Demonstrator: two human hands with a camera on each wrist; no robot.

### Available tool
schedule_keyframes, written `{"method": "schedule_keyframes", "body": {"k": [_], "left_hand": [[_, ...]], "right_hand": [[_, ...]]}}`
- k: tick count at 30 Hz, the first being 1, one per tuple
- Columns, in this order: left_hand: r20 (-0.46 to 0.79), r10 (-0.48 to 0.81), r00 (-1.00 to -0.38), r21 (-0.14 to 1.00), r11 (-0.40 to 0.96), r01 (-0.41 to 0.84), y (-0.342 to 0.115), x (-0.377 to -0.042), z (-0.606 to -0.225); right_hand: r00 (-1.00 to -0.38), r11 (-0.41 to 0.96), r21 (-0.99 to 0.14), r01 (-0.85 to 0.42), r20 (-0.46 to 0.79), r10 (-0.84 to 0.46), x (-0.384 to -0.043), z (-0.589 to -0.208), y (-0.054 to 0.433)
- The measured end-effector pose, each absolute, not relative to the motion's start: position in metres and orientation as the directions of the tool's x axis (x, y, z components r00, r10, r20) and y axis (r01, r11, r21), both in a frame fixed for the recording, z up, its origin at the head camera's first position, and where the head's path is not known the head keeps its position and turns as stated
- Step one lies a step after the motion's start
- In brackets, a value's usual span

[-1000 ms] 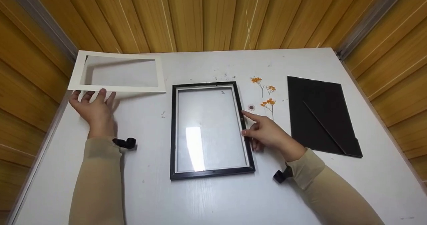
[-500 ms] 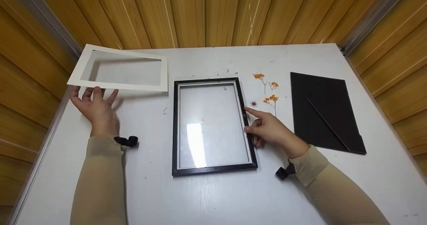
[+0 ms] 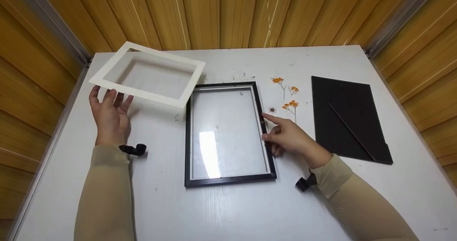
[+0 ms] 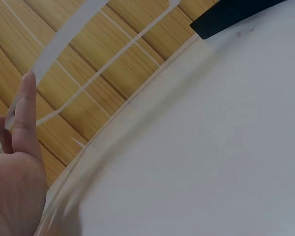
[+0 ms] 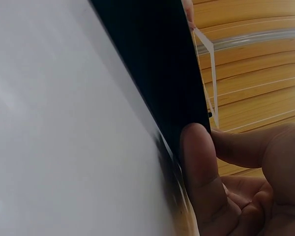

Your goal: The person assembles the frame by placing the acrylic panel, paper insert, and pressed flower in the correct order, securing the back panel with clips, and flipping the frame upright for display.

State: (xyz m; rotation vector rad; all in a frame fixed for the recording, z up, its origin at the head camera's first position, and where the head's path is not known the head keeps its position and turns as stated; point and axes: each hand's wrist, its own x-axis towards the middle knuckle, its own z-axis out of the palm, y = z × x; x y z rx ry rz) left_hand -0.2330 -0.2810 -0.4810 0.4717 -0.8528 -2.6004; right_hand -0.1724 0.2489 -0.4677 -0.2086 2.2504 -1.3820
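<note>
Toward the far left corner of the table (image 3: 228, 212), holding a tilted white mat (image 3: 142, 93) aloft by its near edge, pinched in the narrow grip of the left hand (image 3: 110, 118). Mid-table, holding a black frame (image 3: 230, 180) by its right rim in the curled grip of the right hand (image 3: 294, 137), beside 3 orange sprigs (image 3: 292, 104).

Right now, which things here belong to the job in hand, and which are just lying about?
Apparently in the job:
white mat, held by the left hand
black frame, held at its right edge by the right hand

Lying untouched, perhaps for later:
black board
three orange flower sprigs
small dark-centred flower
</note>
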Motion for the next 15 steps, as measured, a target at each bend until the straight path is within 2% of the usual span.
{"method": "schedule_keyframes", "body": {"k": [6, 15], "left_hand": [[-0.121, -0.317, -0.941, 0.661, -0.733, 0.162, -0.267, -0.233, -0.48], [-0.061, -0.147, -0.987, 0.684, -0.727, 0.067, -0.256, -0.23, -0.479]], "right_hand": [[-0.875, 0.479, -0.87, 0.122, -0.322, -0.362, -0.172, -0.467, 0.249], [-0.873, 0.475, -0.87, 0.131, -0.329, -0.36, -0.173, -0.469, 0.249]]}}
